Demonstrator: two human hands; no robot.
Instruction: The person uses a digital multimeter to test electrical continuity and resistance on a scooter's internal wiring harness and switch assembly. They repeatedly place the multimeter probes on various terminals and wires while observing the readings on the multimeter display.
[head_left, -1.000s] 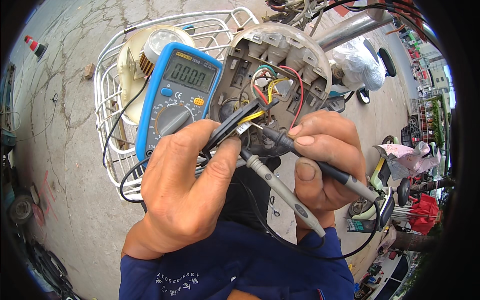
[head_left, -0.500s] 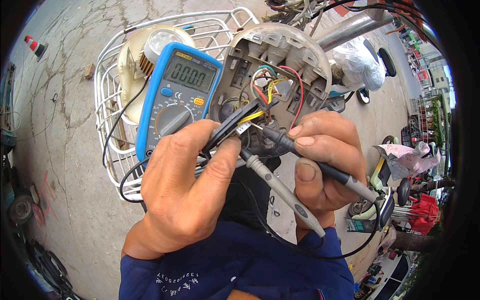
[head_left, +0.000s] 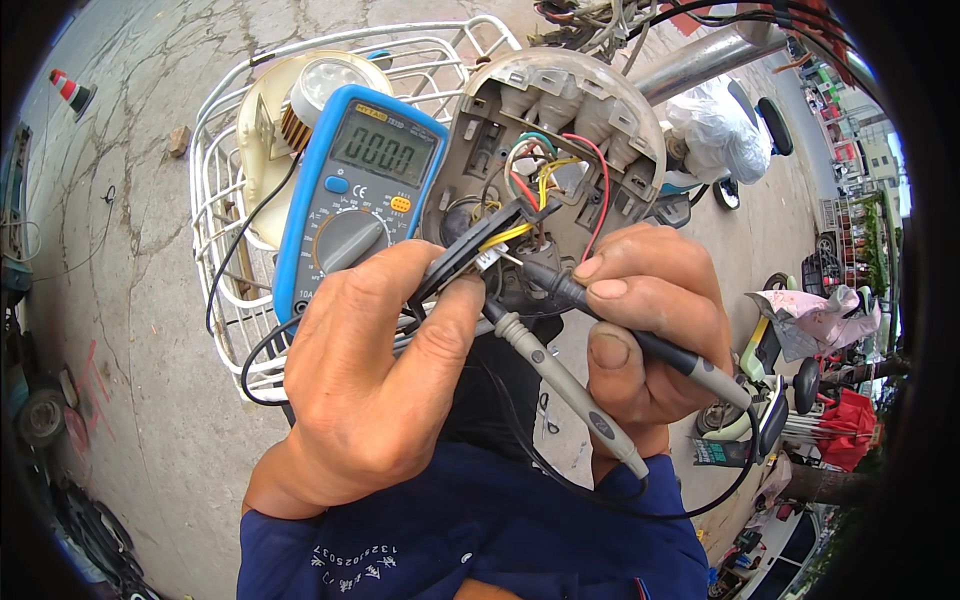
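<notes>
My left hand (head_left: pixel 375 370) is closed, thumb against fingers, on a black plastic part (head_left: pixel 478 245) with yellow wires (head_left: pixel 510 236) running into it. My right hand (head_left: pixel 655 320) pinches a test probe (head_left: pixel 640 335) with a dark front and grey rear; its thin tip points at the part by the wires, and contact is hard to tell. A second test probe (head_left: pixel 570 385), mostly grey, slants between my hands, its front end beside my left thumb and its tip hidden. Behind my left hand stands a blue multimeter (head_left: pixel 360 190) with a lit-free grey display and round dial.
A white wire basket (head_left: pixel 215 200) carries the meter and a cream lamp shell (head_left: pixel 262 160). Beyond my hands sits an opened round lamp housing (head_left: pixel 560 120) with coloured wires. Black leads (head_left: pixel 690 512) loop below. A metal tube (head_left: pixel 710 62) and a bagged item (head_left: pixel 715 135) lie right.
Both hands keep nearly the same pose, with the dark-fronted probe shifted very slightly. The multimeter and lamp housing sit marginally farther right in the picture.
</notes>
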